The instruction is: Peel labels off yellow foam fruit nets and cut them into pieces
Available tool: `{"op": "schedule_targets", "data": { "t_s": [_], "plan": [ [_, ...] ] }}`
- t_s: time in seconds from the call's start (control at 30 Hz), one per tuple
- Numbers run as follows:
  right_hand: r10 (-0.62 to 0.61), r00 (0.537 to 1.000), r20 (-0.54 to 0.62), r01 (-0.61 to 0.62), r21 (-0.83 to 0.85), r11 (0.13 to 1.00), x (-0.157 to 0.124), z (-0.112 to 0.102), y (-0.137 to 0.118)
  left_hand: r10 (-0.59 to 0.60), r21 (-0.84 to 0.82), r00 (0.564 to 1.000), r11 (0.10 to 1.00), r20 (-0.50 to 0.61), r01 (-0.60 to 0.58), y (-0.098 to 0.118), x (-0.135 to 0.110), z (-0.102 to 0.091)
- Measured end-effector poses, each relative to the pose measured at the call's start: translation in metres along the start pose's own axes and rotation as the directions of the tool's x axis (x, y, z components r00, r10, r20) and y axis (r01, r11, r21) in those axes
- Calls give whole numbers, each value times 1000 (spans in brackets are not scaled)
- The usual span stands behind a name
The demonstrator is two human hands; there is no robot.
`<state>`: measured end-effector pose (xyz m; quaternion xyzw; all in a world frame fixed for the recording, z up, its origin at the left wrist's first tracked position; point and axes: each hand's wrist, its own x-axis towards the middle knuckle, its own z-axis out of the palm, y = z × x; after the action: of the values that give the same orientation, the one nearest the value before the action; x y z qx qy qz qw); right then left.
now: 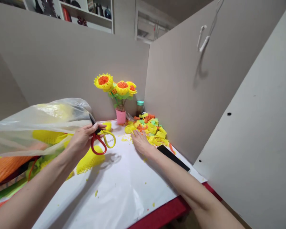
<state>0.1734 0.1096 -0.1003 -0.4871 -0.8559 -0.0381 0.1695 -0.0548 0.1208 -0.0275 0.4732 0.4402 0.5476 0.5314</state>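
My left hand [89,132] is closed around the blade end of a pair of scissors [98,144], with one red and one yellow handle loop hanging down. My right hand [141,142] reaches to the table, fingers stretched out and touching the near edge of a heap of foam netting scraps [157,128] in yellow, orange and green. Small yellow crumbs lie beside its fingertips. Below the scissors, a piece of yellow foam netting [89,162] rests on the table, with another yellow piece [107,126] behind my left hand.
Yellow and orange foam flowers [122,87] stand in a pink vase [120,116] at the back, beside a jar with a teal lid [140,103]. A clear plastic bag [59,111] covers foam at left. A black flat object [173,158] lies right on the white-covered table [124,194].
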Motion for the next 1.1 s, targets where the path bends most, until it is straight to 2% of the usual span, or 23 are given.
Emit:
{"op": "schedule_targets", "data": {
  "t_s": [0.07,0.13,0.17,0.23,0.3,0.33,0.4,0.47,0.53,0.57,0.63,0.77,0.8,0.9,0.97,1.03,1.1],
  "plan": [
    [-83,996,18,84,-34,996,-2,-1,-6,5,0,1000,1000,-22,-5,2,2,-7],
    [-259,963,74,262,-33,964,-17,2,-35,15,-3,999,1000,-40,-16,1,7,-9],
    [-379,919,106,382,-10,924,-28,4,-53,21,-4,999,1000,-43,-21,0,9,-8],
    [-582,803,124,581,52,812,-45,8,-87,26,-3,999,1000,-36,-26,-5,13,-6],
    [-686,718,112,681,90,727,-51,10,-99,22,2,1000,1000,-18,-22,-9,14,-3],
    [-696,709,114,689,95,718,-48,10,-94,18,4,1000,1000,-10,-18,-11,14,-2],
    [-566,813,136,566,46,823,-32,7,-62,9,5,1000,1000,1,-9,-13,11,-1],
    [-366,924,112,371,-23,928,-11,3,-18,3,4,1000,1000,8,-3,-14,9,-2],
    [-224,972,64,229,-70,971,5,0,17,4,5,1000,1000,15,-4,-14,8,-2],
    [-188,981,50,191,-82,978,9,-1,26,9,6,1000,1000,17,-9,-15,9,-1],
    [-185,981,54,189,-86,978,9,3,24,23,11,1000,1000,12,-23,-16,12,2],
    [-347,928,133,353,-22,935,6,21,-3,52,40,999,998,6,-53,-20,18,10],
    [-344,928,141,350,-20,937,9,24,-2,52,52,999,997,12,-53,-20,18,11],
    [-177,978,107,187,-91,978,22,21,22,27,93,999,995,25,-29,-22,19,11],
    [-81,995,59,88,-133,987,29,16,40,3,113,1000,994,15,-5,-24,21,9],
    [-70,996,46,76,-147,986,28,14,45,-7,119,1000,993,-11,8,-27,27,9],
    [-141,987,76,150,-130,980,23,16,34,3,116,999,993,-39,1,-31,35,11]
  ]
}}
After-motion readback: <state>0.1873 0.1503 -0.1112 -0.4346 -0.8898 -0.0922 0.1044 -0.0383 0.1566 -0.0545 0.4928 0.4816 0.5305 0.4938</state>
